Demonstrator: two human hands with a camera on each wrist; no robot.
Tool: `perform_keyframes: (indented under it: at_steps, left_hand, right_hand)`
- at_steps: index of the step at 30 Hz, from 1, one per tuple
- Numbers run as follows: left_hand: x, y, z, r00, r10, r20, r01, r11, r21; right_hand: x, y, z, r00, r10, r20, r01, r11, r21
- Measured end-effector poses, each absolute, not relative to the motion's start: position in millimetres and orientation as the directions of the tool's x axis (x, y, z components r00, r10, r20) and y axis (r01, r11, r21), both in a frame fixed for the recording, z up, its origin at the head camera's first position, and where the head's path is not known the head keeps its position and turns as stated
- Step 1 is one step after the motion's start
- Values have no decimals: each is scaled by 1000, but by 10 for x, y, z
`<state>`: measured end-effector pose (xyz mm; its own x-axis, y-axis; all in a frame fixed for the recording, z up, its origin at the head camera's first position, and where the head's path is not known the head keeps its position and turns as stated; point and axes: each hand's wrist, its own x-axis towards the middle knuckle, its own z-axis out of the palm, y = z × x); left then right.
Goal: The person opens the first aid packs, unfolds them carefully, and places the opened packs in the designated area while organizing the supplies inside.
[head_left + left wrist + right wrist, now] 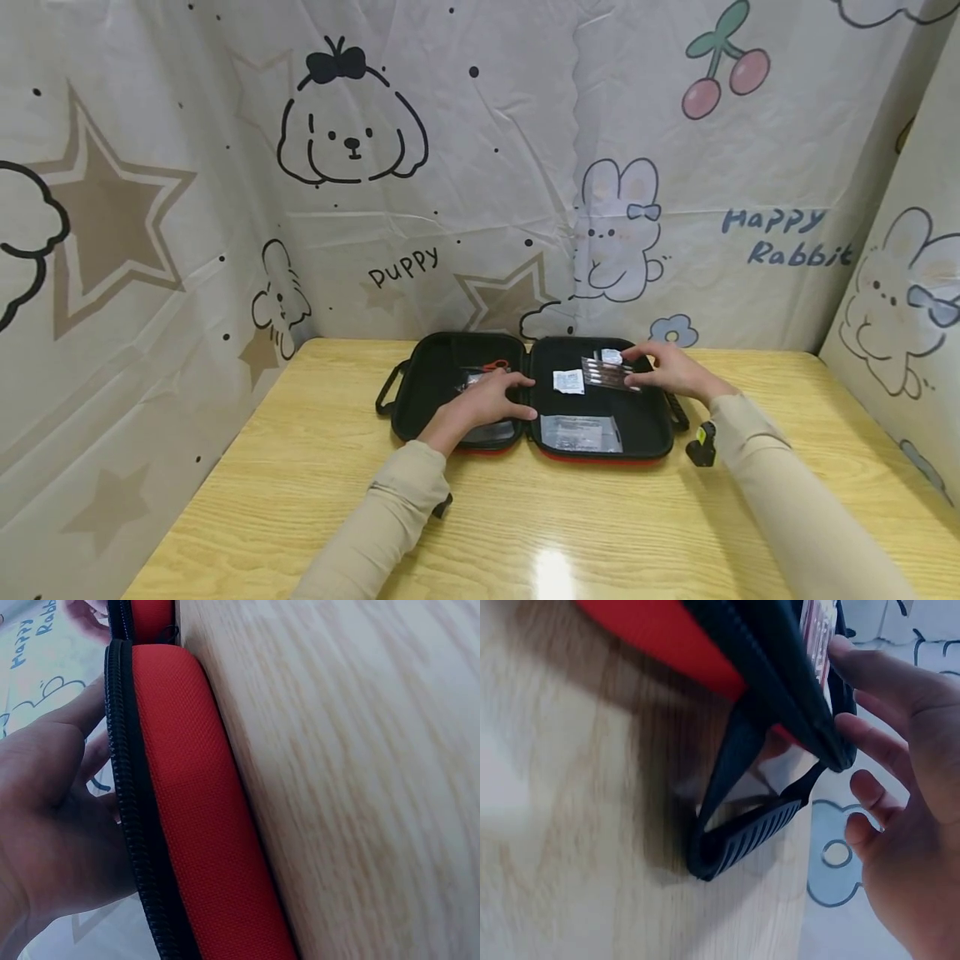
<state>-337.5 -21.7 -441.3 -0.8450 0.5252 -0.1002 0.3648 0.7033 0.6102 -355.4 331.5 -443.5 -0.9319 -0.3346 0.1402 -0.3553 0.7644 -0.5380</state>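
A black-lined case (645, 429) with a red outer shell lies unfolded on the table. My left hand (486, 400) reaches over its left half, thumb and fingers spread toward the hinge. Under that hand are an orange-red handled item (495, 365) and partly hidden packets. My right hand (671, 371) is at the right half, thumb at the edge of a clear packet of slim sticks (606, 374) and fingers apart above it. Beside that packet lie a white sachet (568, 382) and another white sachet (612, 357). A clear plastic packet (577, 433) lies nearer the front.
The case has black carry handles, a left handle (387, 390) and a right handle (757, 836), sticking out at its sides. A patterned cloth (480, 167) hangs behind the wooden table (570, 525). Black wrist-worn devices show near both sleeves.
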Motion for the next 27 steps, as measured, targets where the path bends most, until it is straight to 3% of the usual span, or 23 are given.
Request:
perform_keyframes:
  at_steps: [10,16,27]
  left_hand:
    - [-3385,-214,-4407,-846,527,-88,377,705,600]
    - [-3369,-204,-4430,-849,521,-81,383,715,584]
    - [-3362,-219,-4413,-849,521,-93,369,709,600]
  right_hand:
    - [-3562,3352,-4525,-930,-364,52,-334,776,-535]
    - [-3536,3333,-4517,-906,-401,131,-414,782,-467]
    - [-3468,3380,-4367,-930,-328,165,-366,805,-468]
